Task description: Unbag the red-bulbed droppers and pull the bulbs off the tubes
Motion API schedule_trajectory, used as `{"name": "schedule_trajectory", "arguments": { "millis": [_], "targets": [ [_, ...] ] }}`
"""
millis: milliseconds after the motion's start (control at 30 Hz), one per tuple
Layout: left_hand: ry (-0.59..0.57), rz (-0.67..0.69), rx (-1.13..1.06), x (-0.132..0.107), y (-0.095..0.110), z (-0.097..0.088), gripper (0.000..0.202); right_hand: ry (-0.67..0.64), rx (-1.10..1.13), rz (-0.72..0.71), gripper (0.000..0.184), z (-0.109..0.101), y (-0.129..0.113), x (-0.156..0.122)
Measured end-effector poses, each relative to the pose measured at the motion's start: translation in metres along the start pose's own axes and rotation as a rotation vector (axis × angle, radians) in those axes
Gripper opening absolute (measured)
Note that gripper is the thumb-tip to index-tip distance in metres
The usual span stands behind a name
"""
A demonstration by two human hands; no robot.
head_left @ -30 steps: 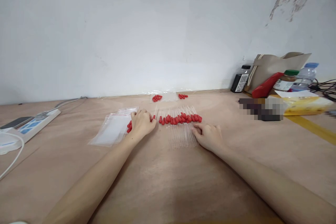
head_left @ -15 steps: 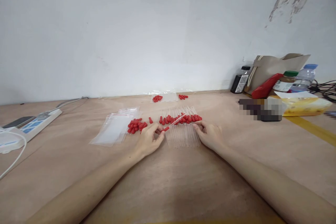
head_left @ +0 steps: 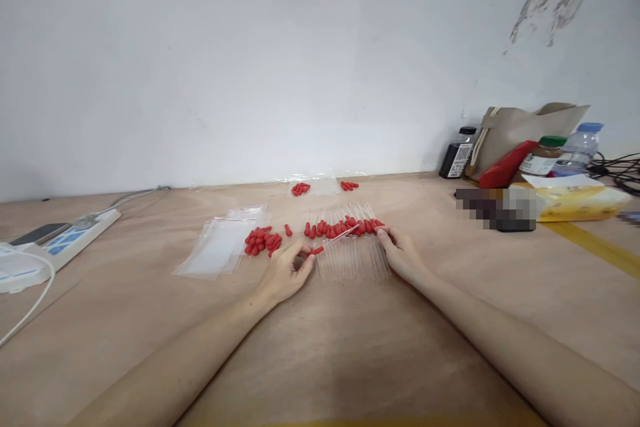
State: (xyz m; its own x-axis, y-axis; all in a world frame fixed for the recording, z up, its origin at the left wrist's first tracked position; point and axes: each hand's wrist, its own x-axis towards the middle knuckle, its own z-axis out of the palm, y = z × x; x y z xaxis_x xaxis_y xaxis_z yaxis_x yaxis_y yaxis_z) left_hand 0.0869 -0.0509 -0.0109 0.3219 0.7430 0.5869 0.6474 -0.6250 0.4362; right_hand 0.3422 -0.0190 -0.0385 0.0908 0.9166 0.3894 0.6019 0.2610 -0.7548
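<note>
My left hand (head_left: 286,271) is closed in a pinch on the red rubber bulb of a glass dropper (head_left: 340,236). Its clear tube slants up to the right, over a row of similar droppers. In that row the red bulbs (head_left: 346,227) lie side by side, with thin clear glass tubes (head_left: 350,259) toward me and more pointing away. At the row's right end my right hand (head_left: 403,253) is closed, thumb and fingertips on the last red bulb. A heap of loose red bulbs (head_left: 261,240) lies just beyond my left hand, with a single bulb (head_left: 288,230) apart.
Clear zip bags (head_left: 220,243) lie left of the heap. By the wall is a bag of droppers (head_left: 323,187). A power strip (head_left: 75,240) and phone (head_left: 40,233) sit at left. Bottles (head_left: 457,157), a beige pouch (head_left: 525,127) and a yellow tissue pack (head_left: 575,200) stand right.
The dropper in my left hand has tipped lower, its tube now flatter. My right hand has shifted slightly right along the row's end, and the tubes nearest it are spread a little wider.
</note>
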Motion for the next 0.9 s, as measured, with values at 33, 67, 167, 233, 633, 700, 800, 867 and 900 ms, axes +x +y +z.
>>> {"name": "schedule_trajectory", "arguments": {
  "millis": [33,67,167,233,633,700,800,867,900],
  "targets": [
    [-0.003,0.002,0.0,-0.0002,-0.0006,0.0002,0.004,-0.006,0.004,0.001,0.036,0.0,0.0003,0.0001],
    [-0.005,0.004,0.0,-0.0003,-0.0012,0.0004,0.004,-0.013,0.011,-0.001,0.036,-0.0001,0.0003,0.0001],
    [-0.012,0.005,-0.001,0.0001,-0.0021,0.0008,0.005,-0.033,0.029,-0.003,0.036,-0.0005,-0.0003,-0.0004],
    [-0.015,0.0,0.0,0.0004,-0.0021,0.001,0.005,-0.036,0.037,0.009,0.037,-0.0008,-0.0009,-0.0007],
    [-0.003,0.005,0.002,0.001,-0.0008,0.0007,0.006,-0.02,0.097,0.036,0.04,-0.0005,0.0033,0.0021],
    [0.001,0.013,0.004,0.0011,-0.0008,0.0005,0.006,-0.016,0.1,0.035,0.04,-0.0001,0.004,0.0024],
    [0.005,0.019,-0.004,0.0013,-0.0003,0.0,0.005,-0.017,0.107,0.043,0.039,-0.0008,0.0031,0.0023],
    [0.008,0.026,-0.007,0.0013,0.0,-0.0004,0.005,-0.023,0.13,0.056,0.039,-0.0016,0.0025,0.0023],
    [0.01,0.029,-0.007,0.0012,0.0001,-0.0005,0.006,-0.025,0.146,0.066,0.04,-0.0019,0.0026,0.0024]
  ]
}}
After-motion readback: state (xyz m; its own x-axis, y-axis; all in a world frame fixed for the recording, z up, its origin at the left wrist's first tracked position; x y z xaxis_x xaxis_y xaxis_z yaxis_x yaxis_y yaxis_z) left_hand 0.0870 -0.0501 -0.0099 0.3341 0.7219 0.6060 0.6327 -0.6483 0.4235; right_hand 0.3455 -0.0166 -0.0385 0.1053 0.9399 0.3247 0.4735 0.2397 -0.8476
